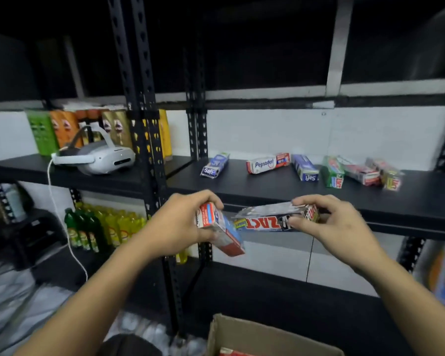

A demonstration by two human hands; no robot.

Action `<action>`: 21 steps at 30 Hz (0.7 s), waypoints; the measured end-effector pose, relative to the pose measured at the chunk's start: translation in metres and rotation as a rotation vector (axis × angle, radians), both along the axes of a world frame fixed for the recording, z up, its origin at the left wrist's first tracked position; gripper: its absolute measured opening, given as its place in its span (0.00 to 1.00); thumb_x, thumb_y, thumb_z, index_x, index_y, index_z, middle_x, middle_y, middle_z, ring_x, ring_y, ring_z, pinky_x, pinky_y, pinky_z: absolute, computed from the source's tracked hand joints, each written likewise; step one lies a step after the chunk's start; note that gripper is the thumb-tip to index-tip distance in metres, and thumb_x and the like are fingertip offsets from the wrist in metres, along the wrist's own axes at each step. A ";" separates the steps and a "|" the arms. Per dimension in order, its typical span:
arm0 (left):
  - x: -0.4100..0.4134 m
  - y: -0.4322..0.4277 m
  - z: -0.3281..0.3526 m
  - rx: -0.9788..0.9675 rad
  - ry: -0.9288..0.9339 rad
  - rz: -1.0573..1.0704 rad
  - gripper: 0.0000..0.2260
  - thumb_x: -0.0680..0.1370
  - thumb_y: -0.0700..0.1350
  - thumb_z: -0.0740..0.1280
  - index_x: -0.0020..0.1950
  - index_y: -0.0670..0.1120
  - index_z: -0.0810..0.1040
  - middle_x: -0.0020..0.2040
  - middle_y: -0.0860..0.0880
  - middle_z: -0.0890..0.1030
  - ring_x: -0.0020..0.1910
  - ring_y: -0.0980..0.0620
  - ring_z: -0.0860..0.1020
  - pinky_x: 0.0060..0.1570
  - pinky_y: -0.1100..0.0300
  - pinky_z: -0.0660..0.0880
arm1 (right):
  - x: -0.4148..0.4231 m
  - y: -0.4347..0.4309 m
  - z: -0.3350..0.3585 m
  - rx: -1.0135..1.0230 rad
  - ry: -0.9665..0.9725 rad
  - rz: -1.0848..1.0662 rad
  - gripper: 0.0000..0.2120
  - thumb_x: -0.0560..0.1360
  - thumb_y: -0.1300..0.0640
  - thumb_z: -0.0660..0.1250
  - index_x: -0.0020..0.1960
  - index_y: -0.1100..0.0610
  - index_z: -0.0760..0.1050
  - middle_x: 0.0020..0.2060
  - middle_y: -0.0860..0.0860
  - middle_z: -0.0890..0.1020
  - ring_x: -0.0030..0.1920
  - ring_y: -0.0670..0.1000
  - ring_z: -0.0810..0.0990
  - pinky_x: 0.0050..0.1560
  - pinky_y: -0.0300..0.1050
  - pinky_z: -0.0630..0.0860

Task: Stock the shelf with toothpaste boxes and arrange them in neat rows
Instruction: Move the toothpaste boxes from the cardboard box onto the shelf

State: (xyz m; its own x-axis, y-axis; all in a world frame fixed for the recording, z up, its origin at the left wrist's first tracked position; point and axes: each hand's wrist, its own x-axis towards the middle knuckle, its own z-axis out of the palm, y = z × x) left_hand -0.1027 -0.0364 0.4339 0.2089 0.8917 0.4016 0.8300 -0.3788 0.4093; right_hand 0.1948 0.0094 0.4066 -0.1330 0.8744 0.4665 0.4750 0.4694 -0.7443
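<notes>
The left hand [181, 222] grips a red-and-white toothpaste box [229, 235] that slants down to the right. The right hand [339, 227] pinches a silver Zact box [265, 222] lying crosswise. Both hover just before the shelf [267, 192], whose scattered boxes [305, 167] lie beyond, nearer the right hand. The carton [231, 332] below is cut off.

The tricolour box [220, 227] in the left hand [183, 219] is printed in red, white and blue. The ZACT box [270, 220] in the right hand [337, 224] is shown in silver and black, lettered in red, with a yellow patch. Beyond the hands, a black shelf [280, 191] is seen bearing blue-and-white boxes [215, 164], a white-and-red box [266, 163] and a green box [332, 173]. Below the right hand, a brown carton [231, 332] is seen.
</notes>
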 end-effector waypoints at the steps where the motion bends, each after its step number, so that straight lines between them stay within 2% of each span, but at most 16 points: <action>1: -0.004 -0.005 0.012 0.033 -0.010 0.009 0.21 0.66 0.47 0.81 0.54 0.58 0.77 0.47 0.58 0.82 0.43 0.58 0.80 0.43 0.60 0.78 | -0.001 0.001 0.011 0.015 0.017 0.005 0.14 0.66 0.45 0.78 0.50 0.39 0.81 0.47 0.45 0.82 0.44 0.52 0.82 0.52 0.49 0.78; 3: -0.010 -0.011 0.033 0.089 -0.041 0.026 0.21 0.66 0.46 0.81 0.54 0.58 0.77 0.46 0.58 0.83 0.43 0.58 0.81 0.41 0.62 0.78 | -0.003 0.005 0.032 0.035 0.055 0.020 0.13 0.67 0.45 0.78 0.50 0.41 0.81 0.43 0.43 0.83 0.36 0.51 0.80 0.45 0.37 0.77; 4: -0.013 -0.013 0.042 0.111 -0.058 0.034 0.21 0.66 0.47 0.81 0.54 0.58 0.77 0.47 0.58 0.83 0.43 0.58 0.81 0.41 0.62 0.78 | -0.005 0.008 0.041 0.046 0.071 0.025 0.12 0.67 0.46 0.77 0.50 0.42 0.81 0.41 0.43 0.82 0.32 0.49 0.76 0.39 0.33 0.73; 5: -0.016 -0.014 0.049 0.129 -0.077 0.042 0.21 0.66 0.47 0.81 0.54 0.59 0.77 0.47 0.58 0.82 0.44 0.59 0.81 0.41 0.62 0.78 | -0.008 0.012 0.049 0.059 0.085 0.026 0.12 0.68 0.47 0.77 0.50 0.42 0.81 0.40 0.43 0.82 0.32 0.49 0.75 0.35 0.33 0.71; 8: -0.025 -0.011 0.063 0.185 -0.144 0.045 0.21 0.67 0.46 0.81 0.54 0.59 0.77 0.50 0.58 0.83 0.47 0.58 0.81 0.44 0.59 0.80 | -0.019 0.028 0.061 0.120 0.114 -0.014 0.13 0.68 0.48 0.77 0.51 0.44 0.81 0.47 0.41 0.82 0.40 0.55 0.79 0.41 0.39 0.73; 10: -0.029 -0.006 0.070 0.236 -0.174 0.053 0.21 0.67 0.46 0.80 0.54 0.59 0.76 0.50 0.58 0.83 0.48 0.59 0.82 0.45 0.59 0.81 | -0.027 0.042 0.063 0.152 0.105 -0.073 0.13 0.67 0.47 0.78 0.51 0.42 0.81 0.51 0.43 0.81 0.46 0.51 0.79 0.47 0.41 0.74; 12: -0.032 0.000 0.075 0.296 -0.176 0.078 0.21 0.68 0.45 0.80 0.55 0.59 0.76 0.51 0.59 0.82 0.48 0.62 0.81 0.44 0.64 0.80 | -0.034 0.056 0.064 0.189 0.098 -0.129 0.13 0.67 0.46 0.77 0.50 0.42 0.81 0.52 0.45 0.81 0.49 0.47 0.78 0.51 0.42 0.73; 15: -0.032 0.016 0.075 0.388 -0.161 0.118 0.21 0.69 0.47 0.79 0.57 0.57 0.76 0.49 0.60 0.80 0.47 0.67 0.78 0.39 0.73 0.74 | -0.048 0.071 0.066 0.263 0.072 -0.192 0.13 0.68 0.49 0.77 0.51 0.44 0.81 0.50 0.48 0.79 0.45 0.37 0.74 0.46 0.25 0.65; 16: -0.033 0.025 0.072 0.417 -0.149 0.131 0.21 0.69 0.48 0.78 0.58 0.56 0.75 0.48 0.61 0.79 0.46 0.67 0.78 0.38 0.74 0.73 | -0.052 0.077 0.066 0.287 0.045 -0.214 0.13 0.68 0.50 0.77 0.51 0.45 0.81 0.48 0.49 0.78 0.44 0.36 0.73 0.44 0.24 0.64; 19: -0.039 0.059 0.059 0.482 -0.061 0.188 0.21 0.71 0.46 0.77 0.61 0.55 0.75 0.51 0.59 0.80 0.46 0.63 0.78 0.43 0.70 0.75 | -0.068 0.093 0.063 0.326 -0.055 -0.254 0.13 0.67 0.50 0.78 0.51 0.47 0.82 0.45 0.49 0.75 0.43 0.44 0.72 0.42 0.33 0.61; 21: -0.045 0.087 0.045 0.513 -0.007 0.240 0.22 0.72 0.42 0.76 0.63 0.54 0.74 0.55 0.56 0.80 0.50 0.58 0.78 0.50 0.61 0.77 | -0.081 0.107 0.055 0.326 -0.108 -0.265 0.14 0.67 0.50 0.78 0.51 0.48 0.82 0.45 0.49 0.74 0.45 0.47 0.73 0.45 0.37 0.64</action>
